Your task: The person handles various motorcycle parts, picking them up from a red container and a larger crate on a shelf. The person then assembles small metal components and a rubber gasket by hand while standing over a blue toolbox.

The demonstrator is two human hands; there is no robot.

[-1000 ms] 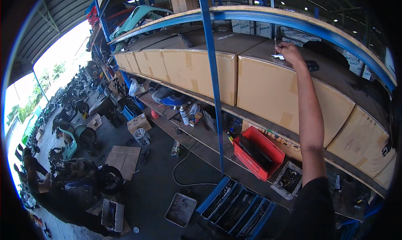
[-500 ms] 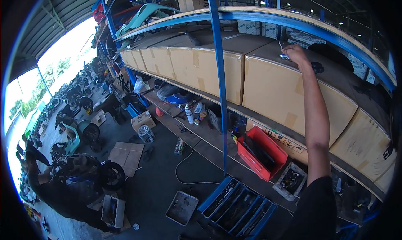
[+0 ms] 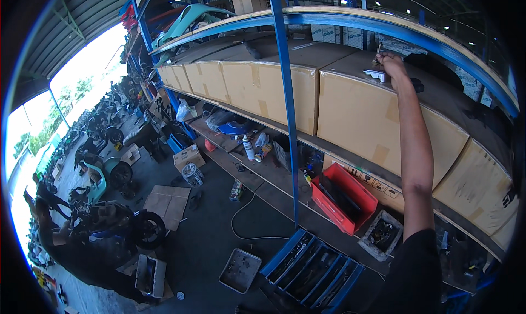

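My right hand [image 3: 392,66] is raised over the top of a large cardboard box [image 3: 378,116] on the shelf. Its fingers are closed on a small silver metal part [image 3: 375,74], with a thin piece sticking up above the knuckles. The part's exact kind is too small to make out. Close by the wrist lies a dark object [image 3: 417,85] on the box top. My left hand is out of view.
A blue rack post [image 3: 287,111] stands left of my arm. Below are a red bin [image 3: 334,207], a grey tray of parts [image 3: 378,238], an open blue toolbox [image 3: 312,270] and a metal pan [image 3: 240,270]. A co-worker [image 3: 71,253] bends beside a motorcycle [image 3: 118,223].
My right hand has shifted slightly up and right. More of the silver part now shows beneath the fingers, and the thin piece stands further right.
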